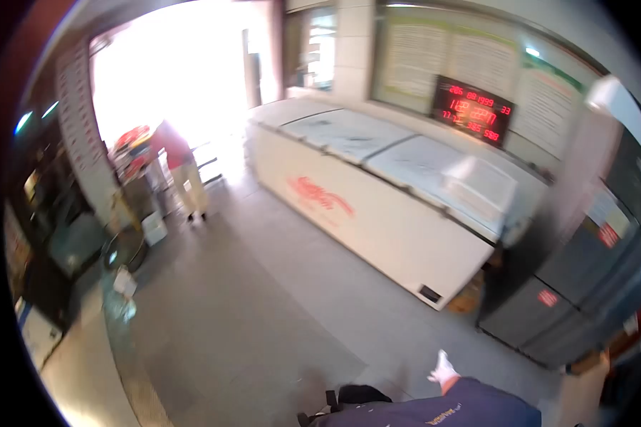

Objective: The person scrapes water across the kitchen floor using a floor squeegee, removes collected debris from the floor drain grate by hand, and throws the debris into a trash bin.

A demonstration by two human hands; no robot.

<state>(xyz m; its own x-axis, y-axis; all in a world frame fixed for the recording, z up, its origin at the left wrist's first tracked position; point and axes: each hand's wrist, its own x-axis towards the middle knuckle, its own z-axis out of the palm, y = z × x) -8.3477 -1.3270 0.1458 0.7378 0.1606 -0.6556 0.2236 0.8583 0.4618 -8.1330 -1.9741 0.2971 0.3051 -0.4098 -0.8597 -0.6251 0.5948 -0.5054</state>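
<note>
My right hand (443,368) wears a white glove and reaches out of a dark blue sleeve (477,404) at the bottom, right of centre. Its fingers look stretched out and apart, with nothing visible in them. Grey floor (399,341) lies around the hand, and the near end of a long white chest freezer (384,235) stands beyond it. Beside the sleeve, at the bottom edge, is a black rounded item (363,394). My left hand is not in view.
A dark refrigerator (548,313) stands at the right. A clear bin (481,186) sits on the freezer, below a red-digit display (471,110). A person (181,167) bends over items near the bright doorway. A white bucket (154,228) stands near them.
</note>
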